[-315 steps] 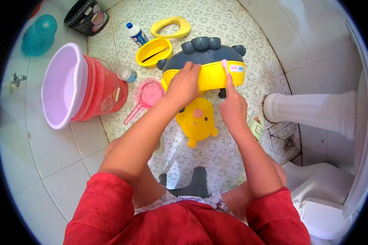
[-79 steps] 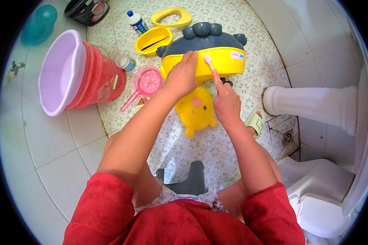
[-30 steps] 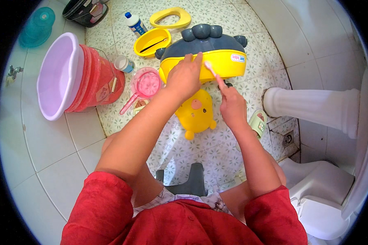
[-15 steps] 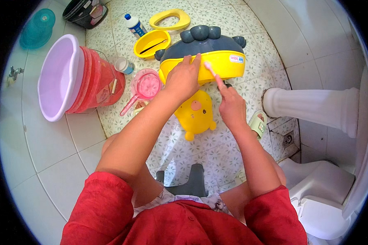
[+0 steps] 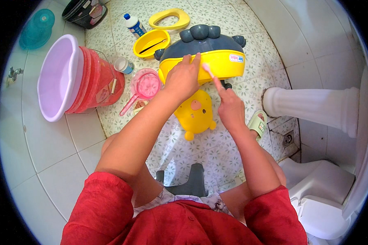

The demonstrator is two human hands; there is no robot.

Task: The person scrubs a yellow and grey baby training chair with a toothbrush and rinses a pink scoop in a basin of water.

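A child's potty [image 5: 223, 67], yellow with a dark grey rounded part, lies tipped in front of me. My left hand [image 5: 183, 77] rests on its yellow wall with the fingers stretched flat against it; the thumb is hard to make out. In my right hand [image 5: 232, 107] is a pink toothbrush [image 5: 210, 72], gripped by the handle, its bristle end against the same yellow wall. Below the potty, between my feet, lies a yellow animal-faced lid [image 5: 196, 116]. Part of its top edge is hidden behind the potty and my left hand.
Left stand a red bucket [image 5: 96, 81] with a lilac basin [image 5: 55, 77], a white tub [image 5: 124, 65] and a pink dipper [image 5: 147, 84]. Beyond are a yellow bowl [image 5: 140, 43] holding a thin brush, a bottle [image 5: 135, 26] and a yellow seat ring [image 5: 180, 24]. Right is a white pedestal [image 5: 310, 107].
My right hand and the toothbrush have shifted slightly left along the yellow wall. My left hand stays in place on the potty.
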